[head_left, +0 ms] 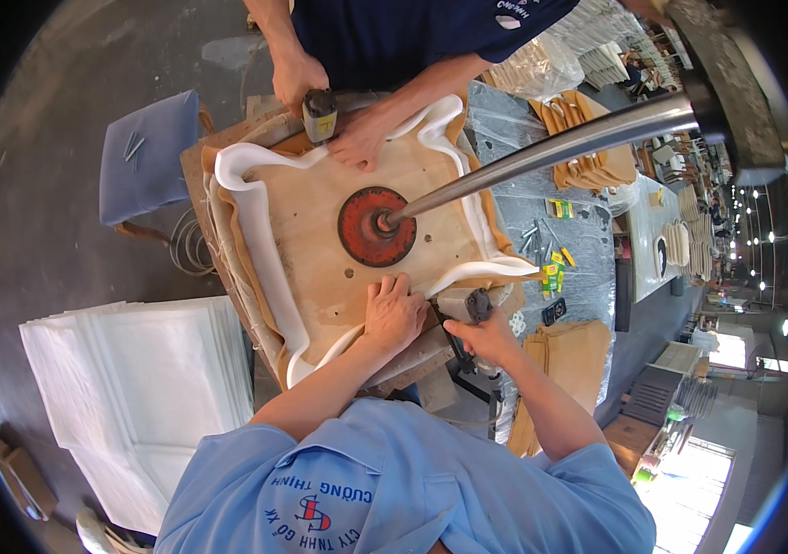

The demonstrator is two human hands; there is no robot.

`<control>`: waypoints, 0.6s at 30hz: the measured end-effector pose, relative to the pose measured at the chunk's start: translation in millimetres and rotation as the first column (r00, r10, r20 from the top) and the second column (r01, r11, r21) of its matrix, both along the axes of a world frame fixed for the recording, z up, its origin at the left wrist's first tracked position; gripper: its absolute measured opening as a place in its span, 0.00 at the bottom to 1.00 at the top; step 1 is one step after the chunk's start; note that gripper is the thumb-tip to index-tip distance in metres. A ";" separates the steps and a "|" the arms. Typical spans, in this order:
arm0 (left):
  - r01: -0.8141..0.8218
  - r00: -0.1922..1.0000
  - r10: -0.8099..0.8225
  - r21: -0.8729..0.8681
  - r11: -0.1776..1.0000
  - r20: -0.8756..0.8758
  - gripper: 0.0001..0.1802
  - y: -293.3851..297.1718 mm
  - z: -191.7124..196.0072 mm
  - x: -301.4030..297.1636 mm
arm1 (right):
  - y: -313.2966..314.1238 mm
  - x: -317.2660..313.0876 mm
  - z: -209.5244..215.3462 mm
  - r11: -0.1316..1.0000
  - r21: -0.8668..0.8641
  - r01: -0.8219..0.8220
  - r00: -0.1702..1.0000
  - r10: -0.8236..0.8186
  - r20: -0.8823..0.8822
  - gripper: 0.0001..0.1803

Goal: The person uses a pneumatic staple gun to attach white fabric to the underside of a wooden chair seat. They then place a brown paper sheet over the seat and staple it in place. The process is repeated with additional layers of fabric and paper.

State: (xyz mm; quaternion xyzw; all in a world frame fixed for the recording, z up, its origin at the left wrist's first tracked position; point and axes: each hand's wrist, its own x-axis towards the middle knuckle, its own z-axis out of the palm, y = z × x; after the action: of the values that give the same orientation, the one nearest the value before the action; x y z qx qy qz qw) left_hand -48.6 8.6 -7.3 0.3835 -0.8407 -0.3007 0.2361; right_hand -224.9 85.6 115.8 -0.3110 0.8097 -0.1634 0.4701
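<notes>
A wooden seat panel (320,231) lies upside down before me, with white foam (260,222) and tan covering (269,305) turned up around its rim. A round red press disc (352,231) on a metal rod bears on its middle. My left hand (394,316) rests on the panel's near edge, fingers laid on the wood; the foam beneath is hidden. My right hand (484,334) grips a staple gun (465,306) at the near right edge. Opposite, a co-worker holds another staple gun (319,115) at the far edge, the other hand (360,138) pressing on the panel.
The slanting metal rod (551,157) crosses above the right side. Staple strips and small yellow-green boxes (553,275) lie on the plastic-covered table at right, near folded tan pieces (565,365). A blue padded stool (149,157) and stacked white sheets (135,388) stand left.
</notes>
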 end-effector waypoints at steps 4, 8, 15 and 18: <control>0.020 1.000 -0.020 -0.003 1.000 -0.012 0.08 -0.8 1.0 1.8 | -7.6 4.3 -3.6 1.000 0.002 0.012 0.999 -0.012 -0.051 0.17; 0.050 0.999 -0.050 -0.019 0.999 0.014 0.09 -3.2 5.5 17.1 | -7.5 4.0 -0.4 1.000 -0.008 -0.003 1.000 0.002 -0.016 0.18; 0.037 0.999 -0.037 0.003 0.999 0.022 0.09 -4.7 2.7 18.5 | 1.7 9.5 0.3 1.000 0.000 0.021 1.000 -0.021 0.019 0.19; 0.035 0.999 -0.034 -0.009 0.999 0.024 0.09 -3.0 1.5 19.0 | -1.1 18.3 -3.6 1.000 0.017 0.010 1.000 -0.010 -0.010 0.19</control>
State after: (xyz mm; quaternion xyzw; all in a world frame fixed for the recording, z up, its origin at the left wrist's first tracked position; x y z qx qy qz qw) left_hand -29.6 5.5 -5.7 0.3713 -0.8514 -0.2961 0.2226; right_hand -206.5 84.5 112.1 -0.3038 0.8148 -0.1571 0.4681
